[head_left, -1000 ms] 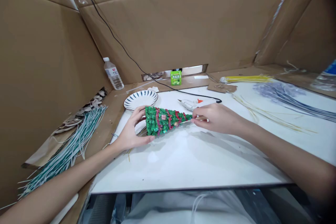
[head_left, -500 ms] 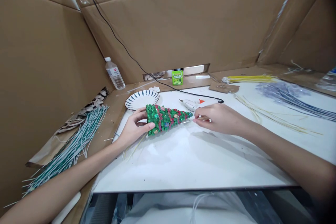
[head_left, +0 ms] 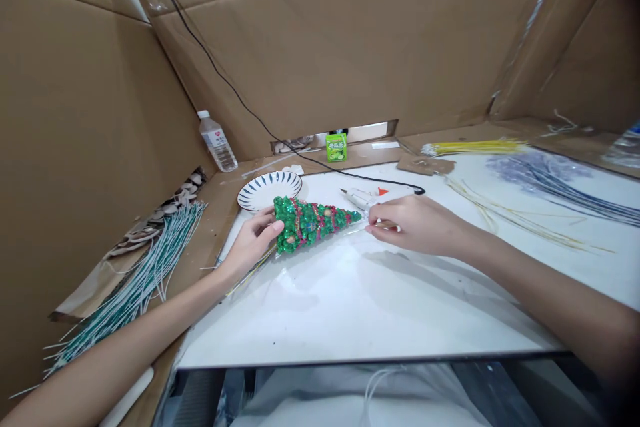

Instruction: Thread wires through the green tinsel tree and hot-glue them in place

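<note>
A green sequined cone shaped like a Christmas tree [head_left: 310, 222], with pink garlands, lies on its side on the white table [head_left: 380, 307]. My left hand [head_left: 253, 243] grips its wide base, fingers curled round it. My right hand [head_left: 415, 223] is pinched at the cone's tip, holding a clear film or thin strip that I cannot make out. Thin yellow strands [head_left: 250, 270] lie under my left wrist.
A blue-striped white plate [head_left: 269, 189], a white glue gun [head_left: 367, 198] with a black cord, a water bottle [head_left: 216, 141] and a green drink carton [head_left: 336, 147] stand behind. Bundles of wires lie at left [head_left: 145, 267], and yellow [head_left: 473, 147] and blue [head_left: 560, 180] at right. Cardboard walls enclose the table.
The cone has been turned about its axis and shifted slightly away from me. My left hand slid from under the base to its end. My right hand stayed at the tip.
</note>
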A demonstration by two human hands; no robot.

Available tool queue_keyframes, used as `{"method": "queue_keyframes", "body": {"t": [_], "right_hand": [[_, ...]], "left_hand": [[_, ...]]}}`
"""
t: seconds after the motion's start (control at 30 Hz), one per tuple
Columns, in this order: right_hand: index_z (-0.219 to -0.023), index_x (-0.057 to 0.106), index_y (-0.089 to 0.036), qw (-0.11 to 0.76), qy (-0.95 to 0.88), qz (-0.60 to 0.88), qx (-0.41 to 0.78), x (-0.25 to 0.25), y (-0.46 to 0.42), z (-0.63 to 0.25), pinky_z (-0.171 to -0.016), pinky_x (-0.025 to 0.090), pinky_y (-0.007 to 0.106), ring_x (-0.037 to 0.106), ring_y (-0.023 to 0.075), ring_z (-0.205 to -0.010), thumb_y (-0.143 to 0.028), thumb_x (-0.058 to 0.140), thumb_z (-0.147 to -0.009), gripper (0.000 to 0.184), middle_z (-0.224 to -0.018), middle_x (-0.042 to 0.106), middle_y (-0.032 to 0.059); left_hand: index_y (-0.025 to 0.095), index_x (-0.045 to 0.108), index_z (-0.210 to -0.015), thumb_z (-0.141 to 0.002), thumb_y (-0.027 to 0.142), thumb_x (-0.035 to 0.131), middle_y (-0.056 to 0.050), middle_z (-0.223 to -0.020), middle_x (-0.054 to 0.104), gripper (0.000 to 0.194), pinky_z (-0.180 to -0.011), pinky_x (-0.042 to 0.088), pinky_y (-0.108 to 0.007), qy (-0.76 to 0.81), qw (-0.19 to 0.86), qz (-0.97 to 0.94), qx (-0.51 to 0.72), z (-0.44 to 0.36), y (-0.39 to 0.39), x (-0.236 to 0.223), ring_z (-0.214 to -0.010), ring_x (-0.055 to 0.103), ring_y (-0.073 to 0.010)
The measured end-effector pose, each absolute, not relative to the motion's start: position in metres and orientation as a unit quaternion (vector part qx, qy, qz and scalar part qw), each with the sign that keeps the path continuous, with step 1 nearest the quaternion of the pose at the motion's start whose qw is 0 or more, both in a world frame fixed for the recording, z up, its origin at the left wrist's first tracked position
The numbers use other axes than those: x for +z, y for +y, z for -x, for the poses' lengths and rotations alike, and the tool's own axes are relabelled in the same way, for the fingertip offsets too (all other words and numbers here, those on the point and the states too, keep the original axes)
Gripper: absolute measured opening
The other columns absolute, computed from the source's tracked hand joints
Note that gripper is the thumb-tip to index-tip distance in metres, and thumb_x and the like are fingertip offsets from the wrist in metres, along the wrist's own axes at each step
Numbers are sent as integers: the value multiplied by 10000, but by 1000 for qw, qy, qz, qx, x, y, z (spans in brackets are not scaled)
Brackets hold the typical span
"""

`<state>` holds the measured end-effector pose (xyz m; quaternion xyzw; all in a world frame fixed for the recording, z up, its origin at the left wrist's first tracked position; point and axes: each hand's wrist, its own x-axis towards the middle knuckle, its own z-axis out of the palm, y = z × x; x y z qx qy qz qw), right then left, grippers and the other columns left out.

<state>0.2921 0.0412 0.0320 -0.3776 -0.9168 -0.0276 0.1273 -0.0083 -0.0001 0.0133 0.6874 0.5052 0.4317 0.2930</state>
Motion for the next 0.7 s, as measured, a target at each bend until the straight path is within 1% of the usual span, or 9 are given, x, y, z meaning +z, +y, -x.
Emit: {"method": "queue_keyframes", "body": {"t": [0.07, 0.17, 0.2, 0.27, 0.37, 0.5, 0.6, 0.7], "right_hand": [[-799, 593, -217, 124, -917, 378, -33, 33, 41, -292, -567, 272, 215, 530, 101, -630, -364, 395, -873, 257, -697, 614, -11], [-791, 590, -218, 121, -917, 379, -40, 34, 40, -293, -567, 269, 218, 526, 100, -629, -359, 397, -872, 253, -686, 607, -16], [-791, 589, -219, 122, -917, 379, -41, 34, 40, -293, -568, 269, 218, 525, 99, -630, -360, 398, -872, 251, -685, 607, -18], [-787, 588, -221, 122, -917, 378, -42, 34, 41, -294, -569, 268, 218, 525, 99, -638, -360, 400, -871, 248, -685, 606, -22], [-779, 584, -226, 120, -916, 380, -40, 34, 41, -294, -565, 264, 215, 520, 99, -642, -358, 399, -871, 245, -675, 601, -29], [-781, 584, -228, 116, -916, 383, -35, 34, 43, -294, -567, 265, 214, 516, 100, -639, -362, 399, -866, 244, -668, 596, -28], [-787, 591, -230, 116, -914, 386, -33, 33, 44, -293, -568, 270, 215, 523, 101, -646, -365, 404, -861, 243, -685, 604, -25], [-760, 589, -222, 113, -912, 393, -34, 34, 44, -294, -565, 275, 216, 514, 101, -625, -376, 403, -857, 261, -662, 597, -22]], "left_hand": [[143, 668, -1024, -791, 398, 566, -96, -1383, 444, 360, -1068, 306, -347, 486, 298, -701, 429, 10, 0, 11, -1297, 366, -270], [179, 640, -1092, -667, 351, 705, -81, -1462, 299, 463, -1096, 293, -362, 470, 300, -718, 417, 13, 0, 8, -1351, 273, -277], [185, 638, -1097, -628, 323, 737, -77, -1471, 272, 499, -1108, 277, -369, 468, 295, -725, 411, 14, 0, 7, -1358, 256, -279], [184, 652, -1066, -592, 276, 760, -80, -1466, 265, 495, -1116, 267, -380, 467, 277, -739, 398, 15, 1, 7, -1355, 257, -281], [172, 669, -1021, -610, 254, 748, -95, -1422, 332, 426, -1106, 290, -377, 470, 260, -745, 396, 15, 1, 10, -1317, 331, -270], [161, 654, -1045, -648, 290, 726, -106, -1361, 439, 423, -1020, 404, -364, 482, 313, -700, 423, 14, 1, 10, -1232, 448, -268], [144, 649, -1035, -674, 320, 705, -109, -1218, 582, 405, -931, 466, -359, 503, 356, -660, 430, 13, 2, 8, -1119, 545, -266], [147, 662, -991, -685, 353, 694, -91, -1109, 654, 370, -882, 485, -336, 512, 373, -641, 433, 12, 2, 8, -1039, 593, -251]]}}
